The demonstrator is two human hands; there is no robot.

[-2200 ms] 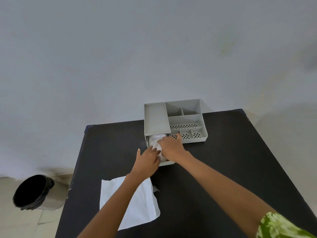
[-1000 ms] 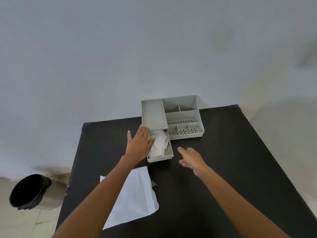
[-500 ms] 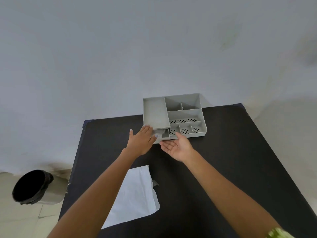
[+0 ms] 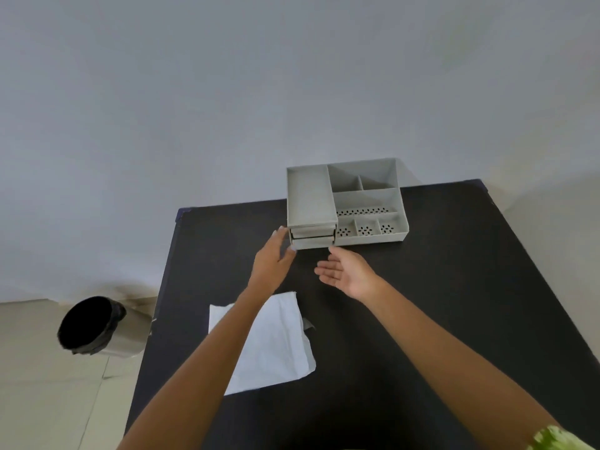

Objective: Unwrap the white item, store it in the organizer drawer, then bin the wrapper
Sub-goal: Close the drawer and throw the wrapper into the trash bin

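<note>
A grey organizer (image 4: 367, 203) stands at the back of the black table (image 4: 454, 287). Its lower drawer (image 4: 313, 242) on the left side is pushed in, and the white item is hidden inside. My left hand (image 4: 272, 263) is open, with its fingertips touching the drawer's left front corner. My right hand (image 4: 345, 272) is open, palm up, a little in front of the drawer and holding nothing. The white wrapper (image 4: 272, 342) lies flat on the table near me, partly under my left forearm.
A bin with a black liner (image 4: 92, 326) stands on the tiled floor to the left of the table. A pale wall rises behind the table. The organizer's right side has several open compartments with perforated bottoms.
The drawer, open with the white item in it a second ago, is now pushed in. My right hand has drawn back from the drawer front. My left hand stays at the drawer's corner.
</note>
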